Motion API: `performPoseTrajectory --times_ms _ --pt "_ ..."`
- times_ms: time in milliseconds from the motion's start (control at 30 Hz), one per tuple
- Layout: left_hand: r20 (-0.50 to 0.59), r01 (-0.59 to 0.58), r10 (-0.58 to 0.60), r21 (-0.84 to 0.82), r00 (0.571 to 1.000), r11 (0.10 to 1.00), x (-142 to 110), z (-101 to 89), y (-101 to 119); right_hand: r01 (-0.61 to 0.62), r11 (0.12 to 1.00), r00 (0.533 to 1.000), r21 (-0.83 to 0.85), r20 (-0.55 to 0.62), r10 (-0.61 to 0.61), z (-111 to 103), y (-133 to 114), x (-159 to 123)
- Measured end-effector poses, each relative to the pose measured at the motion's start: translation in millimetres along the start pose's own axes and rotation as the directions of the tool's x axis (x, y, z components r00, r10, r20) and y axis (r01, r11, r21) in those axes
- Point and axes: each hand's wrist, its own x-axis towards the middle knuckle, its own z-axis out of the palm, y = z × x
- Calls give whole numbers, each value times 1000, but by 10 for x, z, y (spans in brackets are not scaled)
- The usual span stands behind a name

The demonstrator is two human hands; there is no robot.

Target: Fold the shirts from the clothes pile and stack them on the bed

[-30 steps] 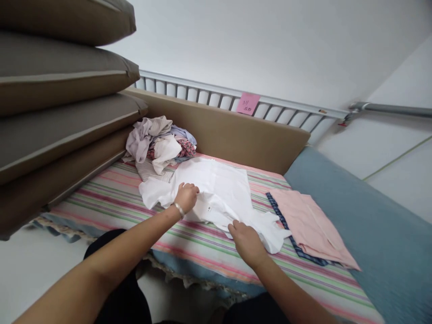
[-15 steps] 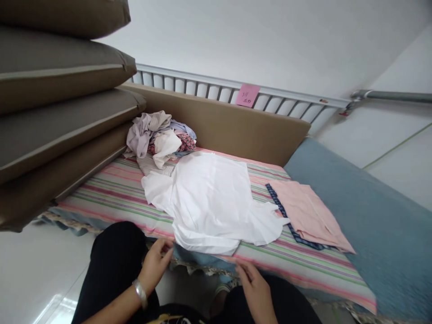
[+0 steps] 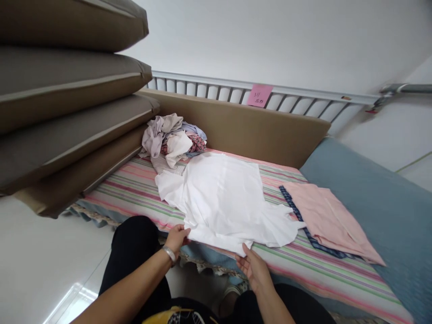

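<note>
A white shirt (image 3: 226, 193) lies spread flat on the striped cloth (image 3: 135, 184), its short sleeves out to both sides. At its near left corner, my left hand (image 3: 177, 238) pinches the edge between thumb and fingers. My right hand (image 3: 254, 267) holds the near right corner, thumb on top and fingers below the fabric. A silver bracelet (image 3: 169, 254) is on my left wrist. Folded pink clothing (image 3: 334, 220) rests to the right, on top of a dark blue checked garment (image 3: 312, 240).
A heap of crumpled clothes (image 3: 168, 135) lies at the back left. Beside it, thick brown cushions (image 3: 84, 76) are stacked high. Behind stand a brown panel (image 3: 236, 119) and a white radiator (image 3: 209, 90) with a pink note (image 3: 259, 95). Blue fabric (image 3: 371, 189) covers the right side.
Both hands have moved forward onto the shirt's near edge and taken hold of it. That edge now lies straighter. The whole view has shifted slightly, with things appearing further right.
</note>
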Motion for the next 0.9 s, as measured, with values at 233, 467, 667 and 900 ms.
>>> performPoseTrajectory --times_ms 233,467,667,900 --pt "-85 -164 181 171 980 971 61 -239 9 96 874 988 -477 -59 -140 -307 9 85" --pt "297 -664 635 577 713 476 29 -354 227 596 208 670 -775 338 -661 -203 -164 -226" --pt "495 -745 566 529 660 406 213 -327 422 741 -208 402 -639 670 -624 -29 98 82" --pt "538 -683 422 593 730 427 408 -375 544 740 -280 342 -612 700 -627 -136 270 244"
